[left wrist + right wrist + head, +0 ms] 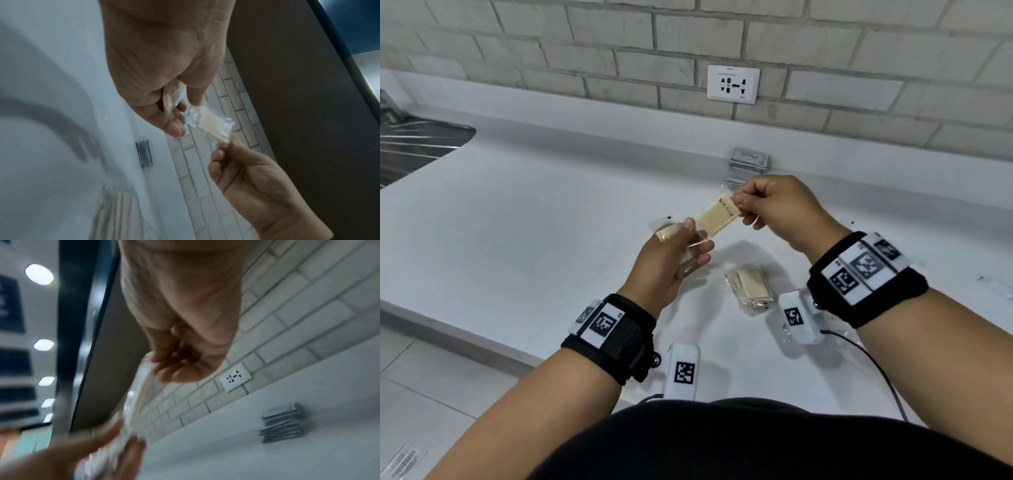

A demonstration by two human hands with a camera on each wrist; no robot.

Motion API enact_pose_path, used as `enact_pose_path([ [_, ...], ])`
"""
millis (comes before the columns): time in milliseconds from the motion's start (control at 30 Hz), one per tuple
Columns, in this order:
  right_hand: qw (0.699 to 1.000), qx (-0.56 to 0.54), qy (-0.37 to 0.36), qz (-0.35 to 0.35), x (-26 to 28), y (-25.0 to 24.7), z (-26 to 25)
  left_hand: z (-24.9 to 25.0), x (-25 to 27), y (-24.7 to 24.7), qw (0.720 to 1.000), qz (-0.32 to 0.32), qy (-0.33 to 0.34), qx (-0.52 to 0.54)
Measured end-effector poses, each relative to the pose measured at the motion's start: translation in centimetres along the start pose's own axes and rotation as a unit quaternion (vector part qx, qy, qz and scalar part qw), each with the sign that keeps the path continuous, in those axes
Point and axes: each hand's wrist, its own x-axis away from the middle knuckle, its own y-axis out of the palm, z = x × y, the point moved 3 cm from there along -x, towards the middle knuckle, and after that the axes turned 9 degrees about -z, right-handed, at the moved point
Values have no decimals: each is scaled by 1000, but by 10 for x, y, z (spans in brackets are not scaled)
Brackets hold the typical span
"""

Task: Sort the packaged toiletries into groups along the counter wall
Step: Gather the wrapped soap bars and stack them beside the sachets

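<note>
Packaged toiletries here come in two kinds, and the head view shows both: a cream bar in clear wrap [717, 216] held in the air between the hands, above the white counter [534, 205], and a stack of grey sachets [749, 162] already lying against the low ledge of the brick wall [825, 41], below the socket [733, 84]. More cream bars [750, 287] lie loose near the front edge, between the wrists, so they probably wait their turn. The right hand [777, 209] pinches the bar's far end between thumb and curled fingers; the left hand [671, 260] grips the near end, with what looks like further wrapped bars gathered in its palm, likely so that one kind can be set down together. From the left wrist, the left hand [164, 73] has its fingers curled round crinkled wrap, the bar [211, 125] juts beyond them, and the right hand [252, 186] nips its tip; the sachets [145, 154] lie by the wall. The right wrist view is blurred: the right hand [180, 356] is closed on the wrap's top edge, the left hand [86, 456] holds the bar [133, 410] lower down, and the sachet stack [281, 425] sits near the wall, right of the socket [235, 376].
</note>
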Motion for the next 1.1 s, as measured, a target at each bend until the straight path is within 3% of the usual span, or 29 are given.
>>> enact_pose_path([
  [67,996,-35,-13,-76,2,-3,-7,1,-1,-7,1000,24,-7,-2],
  [167,970,218,24,-104,1,-1,-8,1,-2,-13,999,23,-19,-25],
  [233,956,252,54,-141,2,4,-5,1,-1,-9,998,-9,-23,-65],
  [333,955,239,68,-160,2,8,-3,2,1,2,983,-84,-31,-158],
  [433,978,176,52,-99,-1,8,-3,2,3,10,970,-98,-17,-220],
  [500,992,95,52,-64,0,6,1,2,2,10,980,-59,-3,-188],
  [600,992,6,81,-96,6,9,13,2,0,8,993,-25,-1,-118],
  [867,991,-19,100,-91,13,9,23,-4,-2,10,994,-24,-16,-102],
  [1000,989,-21,119,-85,15,3,30,-7,-4,14,992,-55,-55,-94],
  [1100,983,-47,159,-76,17,-7,44,-10,-5,12,994,-35,-89,-52],
])
